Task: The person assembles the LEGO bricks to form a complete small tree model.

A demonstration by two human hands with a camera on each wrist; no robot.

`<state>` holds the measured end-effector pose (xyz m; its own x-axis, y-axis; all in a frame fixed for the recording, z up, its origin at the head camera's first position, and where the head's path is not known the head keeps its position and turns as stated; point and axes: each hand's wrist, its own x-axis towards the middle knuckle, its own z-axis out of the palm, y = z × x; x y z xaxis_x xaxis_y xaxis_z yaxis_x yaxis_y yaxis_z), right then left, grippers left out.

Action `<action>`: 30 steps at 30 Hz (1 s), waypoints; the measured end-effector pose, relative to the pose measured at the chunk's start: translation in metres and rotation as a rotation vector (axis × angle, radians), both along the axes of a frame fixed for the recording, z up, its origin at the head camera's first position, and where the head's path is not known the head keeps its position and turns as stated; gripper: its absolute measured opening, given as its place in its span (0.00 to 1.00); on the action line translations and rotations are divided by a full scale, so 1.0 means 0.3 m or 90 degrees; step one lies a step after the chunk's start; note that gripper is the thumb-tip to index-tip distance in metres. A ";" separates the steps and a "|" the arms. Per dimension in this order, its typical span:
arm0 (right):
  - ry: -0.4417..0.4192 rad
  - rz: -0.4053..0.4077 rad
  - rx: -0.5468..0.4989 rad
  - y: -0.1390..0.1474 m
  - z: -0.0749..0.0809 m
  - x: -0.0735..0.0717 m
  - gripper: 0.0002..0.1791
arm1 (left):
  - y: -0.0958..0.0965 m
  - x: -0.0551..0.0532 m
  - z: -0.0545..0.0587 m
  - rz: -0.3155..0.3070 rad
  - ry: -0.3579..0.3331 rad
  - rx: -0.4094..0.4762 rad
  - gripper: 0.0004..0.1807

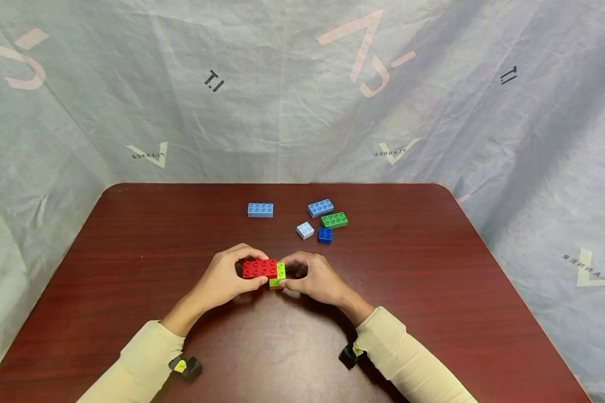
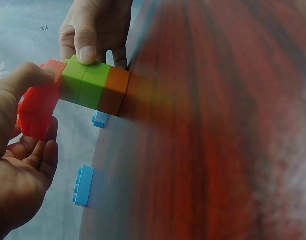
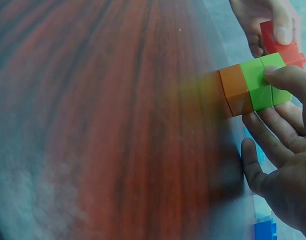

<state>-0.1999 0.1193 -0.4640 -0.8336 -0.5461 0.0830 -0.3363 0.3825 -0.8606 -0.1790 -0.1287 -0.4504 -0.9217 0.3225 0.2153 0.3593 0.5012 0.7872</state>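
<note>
At frame centre, the left hand (image 1: pixel 225 280) pinches the red brick (image 1: pixel 259 268) while the right hand (image 1: pixel 315 278) clamps fingers on the lime brick (image 1: pixel 279 273) joined to it, just above the table (image 1: pixel 131 252). Higher up lie loose bricks (image 1: pixel 320 219).

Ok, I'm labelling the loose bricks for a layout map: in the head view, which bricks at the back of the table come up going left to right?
Light blue long brick → pale blue small brick → blue long brick → dark blue small brick → green long brick.
</note>
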 end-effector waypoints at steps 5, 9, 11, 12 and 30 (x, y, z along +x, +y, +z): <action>-0.001 0.000 0.003 -0.002 -0.002 0.000 0.18 | -0.011 0.007 0.000 0.010 -0.004 0.001 0.20; 0.002 0.007 -0.001 0.003 -0.003 -0.003 0.19 | -0.012 0.004 -0.003 0.010 -0.005 0.000 0.20; 0.002 0.020 -0.001 0.009 -0.003 -0.007 0.20 | -0.011 0.002 -0.004 0.009 -0.008 0.000 0.20; 0.004 0.028 0.000 0.014 -0.002 -0.008 0.20 | -0.011 0.001 -0.005 0.008 -0.009 0.000 0.20; -0.012 -0.054 -0.087 0.201 0.099 -0.134 0.20 | 0.002 0.007 0.001 0.003 -0.022 0.003 0.20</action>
